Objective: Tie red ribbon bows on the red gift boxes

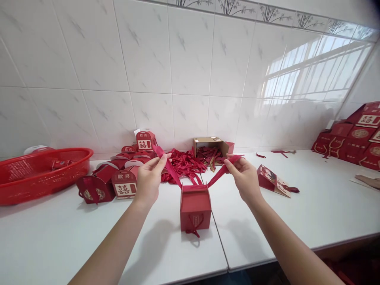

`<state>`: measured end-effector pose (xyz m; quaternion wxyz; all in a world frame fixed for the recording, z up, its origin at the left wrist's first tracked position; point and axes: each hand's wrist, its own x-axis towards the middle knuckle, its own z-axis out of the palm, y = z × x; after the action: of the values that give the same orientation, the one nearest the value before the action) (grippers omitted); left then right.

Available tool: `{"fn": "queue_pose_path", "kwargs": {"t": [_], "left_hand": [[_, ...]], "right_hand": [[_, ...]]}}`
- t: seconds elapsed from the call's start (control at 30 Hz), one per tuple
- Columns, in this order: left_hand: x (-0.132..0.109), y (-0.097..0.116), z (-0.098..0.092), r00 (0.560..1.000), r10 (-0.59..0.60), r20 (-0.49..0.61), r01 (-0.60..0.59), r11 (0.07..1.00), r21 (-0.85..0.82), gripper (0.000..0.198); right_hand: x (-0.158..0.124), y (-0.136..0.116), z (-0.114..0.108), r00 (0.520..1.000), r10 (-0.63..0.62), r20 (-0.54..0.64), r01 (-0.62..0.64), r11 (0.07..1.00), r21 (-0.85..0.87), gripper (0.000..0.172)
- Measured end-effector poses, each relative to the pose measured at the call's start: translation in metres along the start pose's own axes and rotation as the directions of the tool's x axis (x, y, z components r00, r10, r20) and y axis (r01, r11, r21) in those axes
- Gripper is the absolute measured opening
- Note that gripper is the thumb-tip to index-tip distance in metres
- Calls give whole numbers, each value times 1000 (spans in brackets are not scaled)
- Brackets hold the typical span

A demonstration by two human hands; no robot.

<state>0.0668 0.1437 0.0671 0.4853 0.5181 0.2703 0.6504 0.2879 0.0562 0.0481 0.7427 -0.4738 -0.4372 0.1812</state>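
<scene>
A small red gift box [195,209] stands upright on the white table, with a corded tassel on its front face. A red ribbon [218,175] runs through the top of the box, and its two ends spread up and outward in a V. My left hand [151,178] pinches one ribbon end, up and to the left of the box. The other end is pinched in my right hand [242,176], up and to the right. Neither hand touches the box itself.
Behind the box lie a heap of red ribbons [185,164] and an open carton [208,140]. Several red boxes [124,184] and a red basket [44,174] are at left. A flat box [273,180] lies right; stacked boxes [350,136] and another person's hand [368,181] are far right.
</scene>
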Motion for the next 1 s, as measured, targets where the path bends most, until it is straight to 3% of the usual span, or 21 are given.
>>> {"fn": "queue_pose_path", "kwargs": {"t": [0.13,0.23,0.57,1.0], "left_hand": [[11,16,15,993,61,102,-69,994,80,36],[14,24,24,989,65,132,-78,992,98,35],[13,34,30,984,-17,179,3,997,81,35],[16,42,27,969,-55,242,62,998,-20,32]], "right_hand": [[16,-26,18,987,-108,122,121,988,-101,36],[23,-37,32,972,-155,176,165,985,-49,33],[31,-48,46,987,-43,156,3,968,251,27],[20,-42,61,973,-9,231,-69,943,325,23]]}}
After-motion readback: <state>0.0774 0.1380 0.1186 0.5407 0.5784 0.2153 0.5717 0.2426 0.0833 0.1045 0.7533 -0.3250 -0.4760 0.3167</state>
